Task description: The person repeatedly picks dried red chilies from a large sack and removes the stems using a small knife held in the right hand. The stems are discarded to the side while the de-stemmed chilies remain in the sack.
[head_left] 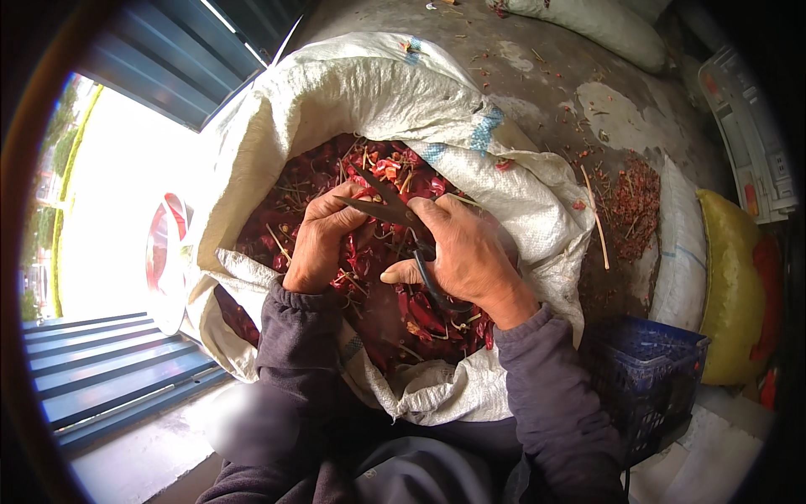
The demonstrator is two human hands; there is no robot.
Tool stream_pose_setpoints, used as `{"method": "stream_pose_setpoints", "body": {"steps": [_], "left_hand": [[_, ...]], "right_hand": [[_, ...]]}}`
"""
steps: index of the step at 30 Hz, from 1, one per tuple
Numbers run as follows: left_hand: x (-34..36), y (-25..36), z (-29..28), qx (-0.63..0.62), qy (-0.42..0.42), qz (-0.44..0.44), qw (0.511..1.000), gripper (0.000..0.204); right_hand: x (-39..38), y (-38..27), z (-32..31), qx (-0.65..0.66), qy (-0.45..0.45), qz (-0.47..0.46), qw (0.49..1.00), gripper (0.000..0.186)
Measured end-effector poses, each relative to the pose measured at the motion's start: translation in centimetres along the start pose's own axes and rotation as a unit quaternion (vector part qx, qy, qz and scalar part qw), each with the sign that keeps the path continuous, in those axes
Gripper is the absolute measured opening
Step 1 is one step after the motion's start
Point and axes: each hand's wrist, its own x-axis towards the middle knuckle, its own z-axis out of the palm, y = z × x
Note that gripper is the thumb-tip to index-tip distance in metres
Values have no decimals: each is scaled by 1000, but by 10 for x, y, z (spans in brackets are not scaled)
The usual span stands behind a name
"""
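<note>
Right hand (474, 252): wrapped around dark metal scissors (388, 208), blades reaching toward left hand (321, 237). Left hand: fingers narrowed beside blades; hold unclear. Beneath both: wrinkled dried red chillies (422, 312), inside white woven sack (369, 92).

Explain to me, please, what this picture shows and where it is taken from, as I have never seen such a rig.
There is no machine here: a person works with two bare hands. The single picture comes from a wide fisheye camera worn on the head, looking down, so straight edges bend. An open white woven sack is full of dried red peppers. The right hand holds scissors, blades apart; the left hand is beside the blades, its grip partly hidden. A blue basket stands to the right.
</note>
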Motion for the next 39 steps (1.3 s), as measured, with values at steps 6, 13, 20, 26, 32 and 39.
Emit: {"method": "stream_pose_setpoints", "body": {"steps": [6, 13, 20, 26, 32, 39], "left_hand": [[0, -2, 2, -10, -10, -9, 1000, 10], [2, 0, 8, -11, 9, -19, 1000, 13], [1, -4, 12, -35, 27, -22, 999, 16], [1, -2, 12, -43, 9, -28, 999, 17], [-3, 8, 16, -48, 33, -24, 998, 14], [-61, 47, -37, 59, 282, 103, 952, 19]], "right_hand": [[-1, 1, 5, 33, 22, 4, 999, 80], [-1, -6, 10, -76, 75, 11, 994, 63], [-3, -4, 14, -122, 109, 16, 986, 58], [-4, -5, 16, -153, 123, 11, 980, 54], [2, -6, 22, 36, 144, 5, 989, 56], [2, 13, -7, -116, 124, 160, 972, 50]]}}
